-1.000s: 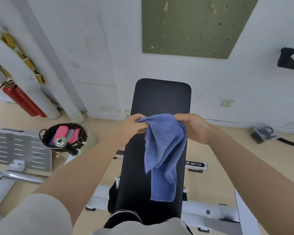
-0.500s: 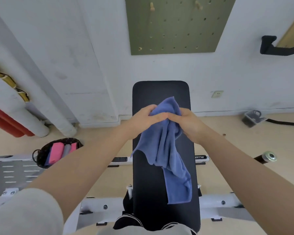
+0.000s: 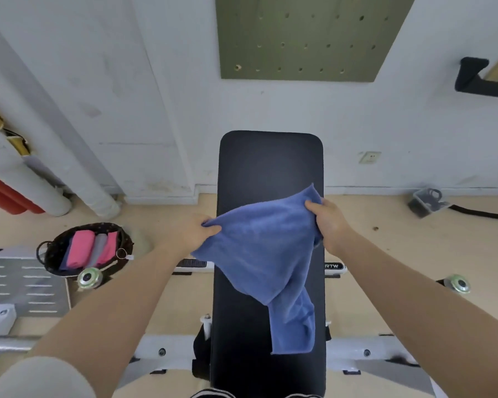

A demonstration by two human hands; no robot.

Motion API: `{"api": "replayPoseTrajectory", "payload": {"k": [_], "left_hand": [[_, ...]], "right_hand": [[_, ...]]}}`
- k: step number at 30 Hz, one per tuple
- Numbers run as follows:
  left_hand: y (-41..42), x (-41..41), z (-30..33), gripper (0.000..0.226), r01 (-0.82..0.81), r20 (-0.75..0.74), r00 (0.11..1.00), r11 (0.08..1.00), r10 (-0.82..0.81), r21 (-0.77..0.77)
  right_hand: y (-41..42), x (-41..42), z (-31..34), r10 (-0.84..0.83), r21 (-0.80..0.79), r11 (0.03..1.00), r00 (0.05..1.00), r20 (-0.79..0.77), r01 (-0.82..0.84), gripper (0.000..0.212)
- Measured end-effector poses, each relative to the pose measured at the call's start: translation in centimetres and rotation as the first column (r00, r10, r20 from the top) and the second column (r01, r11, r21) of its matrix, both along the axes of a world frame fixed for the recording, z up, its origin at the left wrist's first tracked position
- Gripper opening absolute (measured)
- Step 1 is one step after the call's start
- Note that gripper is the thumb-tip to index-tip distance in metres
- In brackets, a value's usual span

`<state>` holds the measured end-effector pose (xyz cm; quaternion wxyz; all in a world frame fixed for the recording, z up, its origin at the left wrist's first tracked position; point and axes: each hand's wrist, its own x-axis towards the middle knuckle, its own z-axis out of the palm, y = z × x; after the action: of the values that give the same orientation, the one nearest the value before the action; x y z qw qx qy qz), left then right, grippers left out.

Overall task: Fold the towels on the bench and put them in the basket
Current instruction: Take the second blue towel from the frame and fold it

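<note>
A blue towel [image 3: 266, 254] hangs stretched above the black bench [image 3: 268, 165]. My left hand [image 3: 194, 235] pinches its left corner and my right hand [image 3: 327, 221] grips its right corner near the bench's right edge. The rest of the cloth droops down toward me, its lower end lying on the bench pad. On the floor to the left stands a dark round basket [image 3: 52, 255] holding folded pink and grey towels [image 3: 88, 251].
A grey perforated metal plate [image 3: 18, 282] and white frame bars lie at lower left. Barbell ends [image 3: 89, 278] sit beside the basket and at the right [image 3: 459, 284]. White pipes and red cylinders [image 3: 3, 193] stand by the wall. A small grey box [image 3: 426, 201] sits on the floor right.
My hands, which were together at the towel's top, have moved apart, spreading the blue towel wide between them. The view has shifted slightly.
</note>
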<state>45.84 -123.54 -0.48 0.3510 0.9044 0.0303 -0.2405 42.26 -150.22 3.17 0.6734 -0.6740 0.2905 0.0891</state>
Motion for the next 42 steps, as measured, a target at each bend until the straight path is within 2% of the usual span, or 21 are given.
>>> {"api": "replayPoseTrajectory", "payload": {"k": [3,5,7,10,12,14,15,17,18,20,22,23,24,26,28,30,35,37,39,40,42], "left_hand": [[-1.9,2.8,-0.7,0.021,-0.226,-0.054,0.974,0.961,0.221,-0.160],[-3.8,5.5,-0.8,0.009,-0.414,-0.167,0.910,0.857,0.379,-0.308],[-5.5,8.4,-0.8,0.021,-0.539,-0.252,0.842,0.750,0.477,-0.384],[-7.7,12.5,-1.0,0.023,-0.579,-0.203,0.814,0.728,0.544,-0.367],[-8.6,14.8,-1.1,0.014,-0.561,-0.156,0.826,0.768,0.541,-0.308],[-9.1,16.7,-1.4,0.020,-0.543,-0.112,0.838,0.793,0.534,-0.276],[-9.3,17.8,-1.7,0.021,-0.528,-0.041,0.840,0.798,0.541,-0.291],[-9.9,19.7,-2.5,0.015,-0.377,0.318,0.850,0.907,0.419,-0.186],[-10.5,20.1,-2.8,0.017,-0.314,0.508,0.811,0.948,0.291,-0.041],[-11.5,20.1,-4.0,0.040,-0.334,0.765,0.643,0.913,0.039,0.234],[-12.1,18.5,-6.4,0.045,-0.299,0.860,0.503,0.917,-0.083,0.264],[-12.3,17.0,-7.7,0.041,-0.227,0.840,0.517,0.919,-0.167,0.323],[-12.2,15.6,-9.3,0.040,-0.105,0.754,0.602,0.911,-0.261,0.400],[-11.3,13.5,-12.7,0.051,0.079,0.583,0.703,0.858,-0.409,0.507],[-9.9,13.5,-14.4,0.062,0.108,0.565,0.674,0.820,-0.476,0.562],[-9.0,14.6,-14.8,0.069,0.104,0.554,0.669,0.801,-0.495,0.590],[-7.9,16.3,-14.1,0.074,0.174,0.512,0.688,0.802,-0.514,0.571],[-8.1,16.0,-13.2,0.080,0.200,0.443,0.740,0.794,-0.506,0.574],[-8.5,14.8,-12.8,0.082,0.196,0.413,0.766,0.791,-0.493,0.580],[-8.7,13.7,-12.8,0.081,0.185,0.443,0.741,0.787,-0.505,0.588],[-9.2,10.3,-13.2,0.073,0.196,0.566,0.628,0.813,-0.533,0.548]], "right_hand": [[-2.1,3.0,-3.3,0.003,-0.242,0.970,0.999,-0.042,-0.013,0.019],[-3.8,5.6,-4.6,-0.015,-0.362,0.932,1.000,-0.024,0.006,0.017],[-5.3,8.4,-5.3,0.025,-0.535,0.844,1.000,-0.002,-0.022,0.015],[-7.0,11.9,-6.1,0.121,-0.736,0.670,0.993,-0.019,-0.095,0.024],[-7.7,13.9,-6.7,0.046,-0.650,0.759,0.999,-0.002,-0.036,0.029],[-8.0,15.7,-7.1,-0.107,-0.381,0.917,0.993,0.048,0.118,0.024],[-8.1,16.6,-7.0,-0.180,-0.228,0.955,0.982,0.060,0.189,0.018],[-8.3,18.2,-7.4,-0.220,-0.054,0.972,0.969,0.110,0.227,0.017],[-8.5,18.7,-7.7,-0.150,-0.057,0.985,0.977,0.153,0.160,0.036],[-8.2,18.6,-8.4,0.084,-0.226,0.974,0.969,0.233,-0.030,0.069],[-7.3,16.8,-9.4,0.306,-0.545,0.830,0.913,0.272,-0.116,0.070],[-6.8,15.5,-10.4,0.400,-0.700,0.706,0.877,0.268,-0.108,0.064],[-6.0,14.3,-11.4,0.483,-0.800,0.590,0.843,0.239,-0.111,0.059],[-4.6,12.9,-13.4,0.625,-0.899,0.379,0.777,0.074,-0.219,0.055],[-4.1,12.7,-15.2,0.668,-0.909,0.214,0.733,-0.130,-0.356,0.064],[-4.7,13.4,-16.2,0.650,-0.914,0.139,0.732,-0.206,-0.381,0.071],[-5.9,14.6,-17.0,0.593,-0.905,0.028,0.736,-0.327,-0.424,0.070],[-5.7,14.6,-16.2,0.596,-0.891,0.028,0.723,-0.349,-0.453,0.072],[-5.6,13.9,-14.7,0.622,-0.904,0.171,0.754,-0.209,-0.391,0.064],[-5.6,13.0,-14.1,0.625,-0.921,0.255,0.777,-0.076,-0.294,0.055],[-5.4,10.0,-13.7,0.608,-0.949,0.297,0.787,0.100,-0.109,0.038]]}}
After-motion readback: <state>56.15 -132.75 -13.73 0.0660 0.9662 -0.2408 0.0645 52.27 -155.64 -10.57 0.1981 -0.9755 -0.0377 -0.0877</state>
